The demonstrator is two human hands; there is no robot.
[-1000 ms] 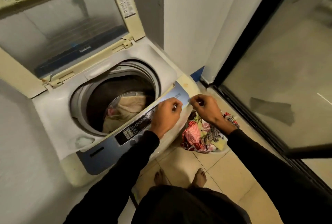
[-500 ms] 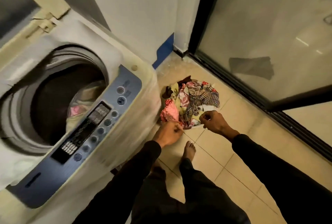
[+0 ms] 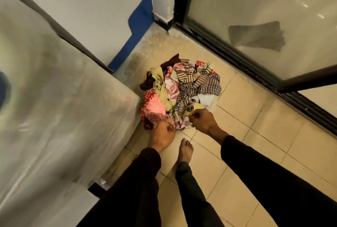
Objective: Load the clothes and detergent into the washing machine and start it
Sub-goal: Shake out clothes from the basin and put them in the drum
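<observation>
Our left hand [image 3: 162, 134] and right hand [image 3: 202, 120], fingers curled, at the near edge of the clothes pile [image 3: 179, 93] on the floor [image 3: 246, 154], whether either grips cloth we cannot tell, washing machine [image 3: 63, 117] just left.

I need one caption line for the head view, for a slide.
Both hands, left and right, reach the clothes pile beside the washing machine.

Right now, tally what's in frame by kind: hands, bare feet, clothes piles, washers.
Hands: 2, left hand and right hand
Bare feet: 1, bare foot
Clothes piles: 1, clothes pile
Washers: 1, washing machine
Total: 5
</observation>
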